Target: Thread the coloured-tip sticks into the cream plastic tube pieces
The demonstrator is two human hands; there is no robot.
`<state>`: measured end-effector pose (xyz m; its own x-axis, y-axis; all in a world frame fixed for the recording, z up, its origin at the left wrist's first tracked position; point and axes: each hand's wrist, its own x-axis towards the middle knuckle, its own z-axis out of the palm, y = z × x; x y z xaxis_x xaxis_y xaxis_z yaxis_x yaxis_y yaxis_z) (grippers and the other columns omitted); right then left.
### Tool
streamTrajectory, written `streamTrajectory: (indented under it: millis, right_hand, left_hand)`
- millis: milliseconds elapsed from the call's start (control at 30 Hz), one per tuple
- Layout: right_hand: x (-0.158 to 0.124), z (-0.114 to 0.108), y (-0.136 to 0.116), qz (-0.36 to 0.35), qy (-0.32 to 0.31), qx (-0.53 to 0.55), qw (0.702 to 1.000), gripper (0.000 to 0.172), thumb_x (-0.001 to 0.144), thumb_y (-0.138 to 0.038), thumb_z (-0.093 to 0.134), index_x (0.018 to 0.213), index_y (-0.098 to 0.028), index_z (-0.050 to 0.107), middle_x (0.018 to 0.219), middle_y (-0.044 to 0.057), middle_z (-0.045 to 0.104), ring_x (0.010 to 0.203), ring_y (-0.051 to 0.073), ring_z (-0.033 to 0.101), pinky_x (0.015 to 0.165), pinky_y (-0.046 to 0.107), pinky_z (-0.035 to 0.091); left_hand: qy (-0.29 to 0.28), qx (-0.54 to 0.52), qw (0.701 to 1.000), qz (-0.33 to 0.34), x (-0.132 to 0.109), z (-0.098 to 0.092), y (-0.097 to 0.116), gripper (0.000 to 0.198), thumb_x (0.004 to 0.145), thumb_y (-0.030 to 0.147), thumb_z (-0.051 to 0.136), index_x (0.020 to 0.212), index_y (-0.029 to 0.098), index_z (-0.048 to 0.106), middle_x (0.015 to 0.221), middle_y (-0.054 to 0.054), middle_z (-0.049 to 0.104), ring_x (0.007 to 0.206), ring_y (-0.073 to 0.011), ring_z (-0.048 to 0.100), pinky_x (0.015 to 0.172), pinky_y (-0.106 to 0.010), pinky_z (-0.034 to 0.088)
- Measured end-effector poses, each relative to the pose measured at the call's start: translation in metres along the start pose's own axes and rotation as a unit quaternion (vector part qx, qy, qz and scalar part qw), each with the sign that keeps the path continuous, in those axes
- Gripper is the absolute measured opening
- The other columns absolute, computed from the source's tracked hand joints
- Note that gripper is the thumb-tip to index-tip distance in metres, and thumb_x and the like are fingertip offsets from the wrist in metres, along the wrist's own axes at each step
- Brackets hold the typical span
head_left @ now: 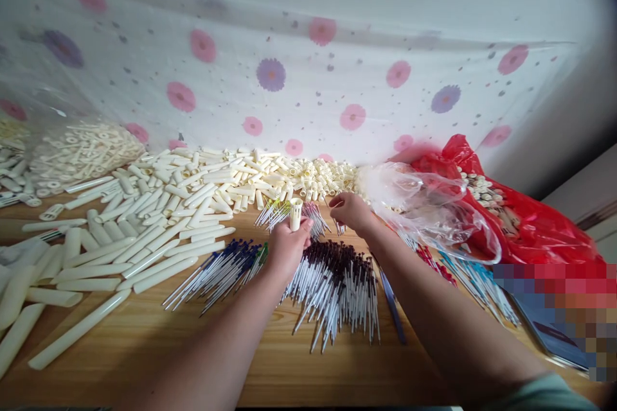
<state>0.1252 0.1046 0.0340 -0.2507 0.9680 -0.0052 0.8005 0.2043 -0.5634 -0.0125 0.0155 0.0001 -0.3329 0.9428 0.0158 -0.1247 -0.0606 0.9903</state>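
Note:
My left hand (pixel 288 245) is closed around a cream slotted pen tube (pixel 295 213), held upright with its slotted end on top. My right hand (pixel 351 210) hovers over the far refills, its fingers bent together; what they hold, if anything, I cannot make out. Below it lie a few refills (pixel 340 228), partly hidden. Pink-tipped refills (pixel 317 219) and yellow-tipped refills (pixel 273 213) are close by, between and behind the hands. A large heap of dark-tipped pen refills (pixel 337 289) spreads in front of my left hand, with blue-tipped refills (pixel 216 273) to its left.
Cream pen barrels (pixel 159 231) cover the left, and small slotted parts (pixel 318 176) line the back. A clear bag of parts (pixel 87 151) stands left. On the right are a red plastic bag (pixel 544 225), a clear bag (pixel 424 199), red-tipped refills (pixel 434 263) and light-blue refills (pixel 482 282).

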Motion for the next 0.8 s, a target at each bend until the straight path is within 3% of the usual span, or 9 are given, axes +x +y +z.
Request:
streamTrajectory:
  millis: [133,300,400,500,633,800]
  right_hand:
    - [-0.046,-0.003,-0.005,-0.064,0.013,0.135,0.989,0.02,0.069,-0.013,0.053,0.089,-0.017,0.053,0.065,-0.002,0.06,0.051,0.007,0.054,0.045,0.017,0.038]
    - [-0.076,0.005,-0.006,-0.103,0.057,0.201,0.973,0.023,0.063,-0.012,0.057,0.081,-0.02,0.047,0.057,-0.006,0.053,0.048,0.007,0.048,0.045,0.018,0.033]
    - [-0.081,0.005,-0.001,-0.149,0.018,0.249,0.957,0.023,0.067,-0.013,0.058,0.087,-0.02,0.048,0.058,-0.007,0.052,0.051,0.008,0.048,0.048,0.02,0.035]
    - [-0.082,0.0,0.008,-0.202,-0.028,0.342,0.917,0.026,0.074,-0.019,0.059,0.099,-0.02,0.053,0.066,-0.005,0.053,0.058,0.009,0.05,0.053,0.022,0.04]
    - [-0.081,-0.008,0.017,-0.237,0.0,0.417,0.877,0.027,0.084,-0.027,0.054,0.11,-0.021,0.059,0.076,-0.001,0.055,0.065,0.009,0.052,0.06,0.026,0.045]
    - [-0.082,-0.015,0.016,-0.258,0.02,0.421,0.87,0.021,0.084,-0.026,0.056,0.102,-0.025,0.067,0.08,0.0,0.061,0.068,0.009,0.057,0.063,0.027,0.048]
  left_hand:
    - [-0.075,-0.118,0.987,-0.078,-0.012,0.016,-0.003,0.035,0.06,0.035,0.077,0.084,0.011,0.068,0.07,-0.004,0.066,0.059,-0.0112,0.061,0.059,-0.024,0.049]
    - [-0.069,-0.203,0.975,-0.057,-0.018,0.023,0.0,0.029,0.052,0.028,0.083,0.068,0.012,0.065,0.061,0.001,0.062,0.057,-0.0076,0.056,0.059,-0.02,0.046]
    - [-0.095,-0.204,0.974,-0.039,-0.019,0.018,0.007,0.023,0.058,0.026,0.08,0.069,0.013,0.065,0.063,0.002,0.061,0.059,-0.0074,0.055,0.058,-0.019,0.045]
    - [-0.159,-0.207,0.963,-0.062,-0.021,0.012,0.014,0.019,0.066,0.026,0.075,0.073,0.014,0.063,0.066,0.001,0.062,0.062,-0.0086,0.057,0.059,-0.02,0.044]
    - [-0.247,-0.196,0.946,-0.079,-0.025,0.01,0.017,0.015,0.072,0.025,0.071,0.075,0.013,0.063,0.065,-0.001,0.062,0.06,-0.0103,0.057,0.06,-0.023,0.043]
    - [-0.295,-0.179,0.935,-0.078,-0.03,0.013,0.018,0.015,0.073,0.025,0.068,0.07,0.012,0.062,0.062,-0.001,0.059,0.057,-0.0104,0.054,0.058,-0.024,0.04]
